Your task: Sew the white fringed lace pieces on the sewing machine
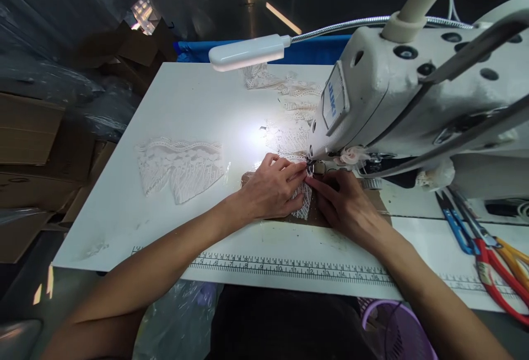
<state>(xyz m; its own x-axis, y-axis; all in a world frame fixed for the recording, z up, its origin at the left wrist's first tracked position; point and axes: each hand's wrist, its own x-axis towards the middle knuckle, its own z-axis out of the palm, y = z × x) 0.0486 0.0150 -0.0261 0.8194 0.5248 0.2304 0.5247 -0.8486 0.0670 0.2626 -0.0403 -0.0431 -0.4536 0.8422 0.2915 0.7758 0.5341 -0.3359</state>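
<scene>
A narrow white lace piece lies under the presser foot of a white sewing machine. From the left, my left hand presses and grips the lace with bent fingers, its fingertips close beside the foot. Just right of the foot, my right hand is closed with its index finger at the lace edge; its inner fingers are partly hidden. More joined lace trails behind the foot toward the back of the table. Two cut lace panels lie flat to the left.
A lamp on a flexible neck lights the white table. A printed ruler runs along the front edge. Red-handled scissors and blue snips lie at right. Cardboard boxes stand left; a purple basket sits below.
</scene>
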